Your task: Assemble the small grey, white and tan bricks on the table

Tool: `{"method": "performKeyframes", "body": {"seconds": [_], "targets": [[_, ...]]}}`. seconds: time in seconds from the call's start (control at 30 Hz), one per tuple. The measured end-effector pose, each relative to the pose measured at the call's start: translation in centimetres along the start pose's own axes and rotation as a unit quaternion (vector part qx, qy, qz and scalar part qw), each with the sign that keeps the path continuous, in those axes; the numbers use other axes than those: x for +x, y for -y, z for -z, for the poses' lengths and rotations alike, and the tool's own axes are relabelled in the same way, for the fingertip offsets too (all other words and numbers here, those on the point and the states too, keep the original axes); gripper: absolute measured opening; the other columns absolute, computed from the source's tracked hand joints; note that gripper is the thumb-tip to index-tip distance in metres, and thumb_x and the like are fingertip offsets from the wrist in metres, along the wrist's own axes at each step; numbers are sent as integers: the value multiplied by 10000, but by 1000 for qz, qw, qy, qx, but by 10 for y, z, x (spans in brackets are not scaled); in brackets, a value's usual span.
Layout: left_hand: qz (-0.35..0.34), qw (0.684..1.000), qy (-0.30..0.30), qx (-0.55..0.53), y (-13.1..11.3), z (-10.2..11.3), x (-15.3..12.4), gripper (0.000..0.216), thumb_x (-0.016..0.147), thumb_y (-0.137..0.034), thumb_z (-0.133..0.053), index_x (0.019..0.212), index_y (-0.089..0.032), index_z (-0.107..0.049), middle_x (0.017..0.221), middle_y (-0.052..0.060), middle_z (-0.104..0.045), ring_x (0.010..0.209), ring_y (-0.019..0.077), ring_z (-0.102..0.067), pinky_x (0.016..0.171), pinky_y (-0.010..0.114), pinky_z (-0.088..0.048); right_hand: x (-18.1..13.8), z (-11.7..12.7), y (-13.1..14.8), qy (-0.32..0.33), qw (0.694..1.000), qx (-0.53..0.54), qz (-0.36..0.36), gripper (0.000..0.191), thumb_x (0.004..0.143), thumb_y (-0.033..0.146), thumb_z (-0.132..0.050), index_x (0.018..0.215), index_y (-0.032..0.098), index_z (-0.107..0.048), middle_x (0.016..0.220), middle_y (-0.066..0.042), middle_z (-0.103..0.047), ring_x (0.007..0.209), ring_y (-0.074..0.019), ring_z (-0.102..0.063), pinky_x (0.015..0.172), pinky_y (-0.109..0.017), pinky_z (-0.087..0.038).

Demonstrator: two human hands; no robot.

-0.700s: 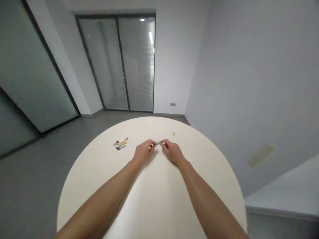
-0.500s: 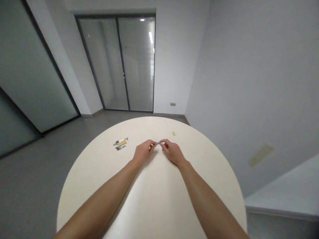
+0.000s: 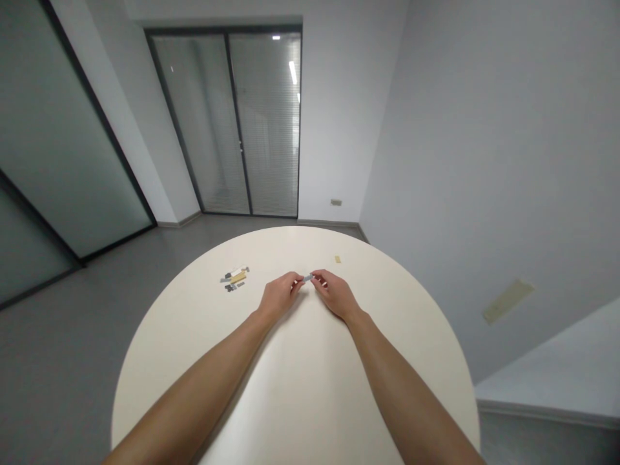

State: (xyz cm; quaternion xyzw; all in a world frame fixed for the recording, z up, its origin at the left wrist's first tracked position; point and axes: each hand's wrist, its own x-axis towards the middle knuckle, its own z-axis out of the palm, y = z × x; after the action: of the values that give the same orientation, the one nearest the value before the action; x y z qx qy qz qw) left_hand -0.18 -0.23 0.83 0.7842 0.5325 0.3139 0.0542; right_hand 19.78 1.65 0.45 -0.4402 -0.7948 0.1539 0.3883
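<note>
Two pale walls (image 3: 465,161) frame the room, one straight ahead and one along your right. A dark-framed glass door (image 3: 268,129) is set into the far one, a little to your left, and grey floor (image 3: 62,361) shows on both sides. A round, white table (image 3: 295,400) spreads below you, your forearms (image 3: 203,381) reaching over it from the near side. Your left hand (image 3: 278,292) and right hand (image 3: 334,292) face each other towards its far half. Left of them lies a small, loose pile of pieces (image 3: 237,278) in grey, white, dark and yellow. Both hands are pinched narrow, thumb towards fingers, on one little grey piece (image 3: 307,278) between them, each at one end; its exact shape is too small to tell. Tiniest is a yellow piece (image 3: 338,259), lying alone just beyond your right hand. The table's curved far edge runs near it; the side edges are well apart from your hands. White tabletop stretches between your forearms and right of your right hand.
</note>
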Motion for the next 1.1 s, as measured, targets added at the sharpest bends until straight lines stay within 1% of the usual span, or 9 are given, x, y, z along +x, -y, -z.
{"method": "performKeyframes", "body": {"seconds": [0.1,0.2,0.37,0.5,0.67,0.77,0.93,1.1], "targets": [[-4,1000,4,-6,-1,1,-1,223,994,-371,-488,1067,-245,-656,1018,8,-749,889,177,-682,745,275,-465,1,-2,-1,-10,1000,12,6,229,974,329,-534,1169,252,-626,1079,-30,-712,886,-157,-658,797,-289,-514],[-6,1000,3,-9,-2,2,-2,246,998,-384,-473,1077,-250,-664,1008,6,-751,868,174,-681,739,275,-472,2,-3,-2,-14,1000,15,19,229,978,330,-528,1174,260,-624,1114,-26,-704,884,-151,-654,793,-289,-519],[-9,1000,-5,-19,-4,3,-2,259,997,-360,-469,1121,-262,-675,1074,9,-752,912,170,-690,781,279,-498,2,-1,0,-8,1000,6,30,206,989,359,-517,1118,258,-643,1065,-24,-708,877,-157,-649,778,-288,-509],[-11,999,-19,-31,-5,2,-2,251,986,-340,-488,1143,-262,-668,1110,9,-747,934,162,-696,804,278,-514,2,0,2,-4,1000,-5,24,207,993,381,-514,1080,254,-652,1023,-21,-711,867,-158,-644,777,-286,-496],[-12,999,-23,-33,-5,2,-2,218,965,-317,-529,1134,-260,-655,1090,-5,-747,926,152,-699,792,268,-516,1,1,4,5,1000,-16,19,199,993,380,-517,1055,248,-654,981,-16,-707,860,-155,-638,777,-275,-477],[-16,999,-23,-19,-5,3,-2,215,978,-333,-508,1099,-256,-668,1081,-1,-746,932,155,-695,805,274,-514,1,2,4,8,999,-24,21,201,998,381,-512,1023,244,-656,953,-16,-706,846,-154,-631,765,-266,-465],[-17,1000,-18,-10,-6,4,-2,251,992,-357,-480,1096,-250,-682,1074,13,-747,926,167,-690,808,291,-517,1,3,6,15,999,-31,17,232,1010,396,-489,991,238,-659,919,-18,-706,836,-158,-624,756,-263,-452],[-34,999,-29,-25,-5,3,-2,238,973,-296,-512,1151,-255,-663,1124,18,-733,947,156,-689,841,281,-522,1,4,7,30,999,-42,4,239,1012,394,-482,983,241,-663,921,-17,-720,810,-159,-625,741,-267,-436]]}}
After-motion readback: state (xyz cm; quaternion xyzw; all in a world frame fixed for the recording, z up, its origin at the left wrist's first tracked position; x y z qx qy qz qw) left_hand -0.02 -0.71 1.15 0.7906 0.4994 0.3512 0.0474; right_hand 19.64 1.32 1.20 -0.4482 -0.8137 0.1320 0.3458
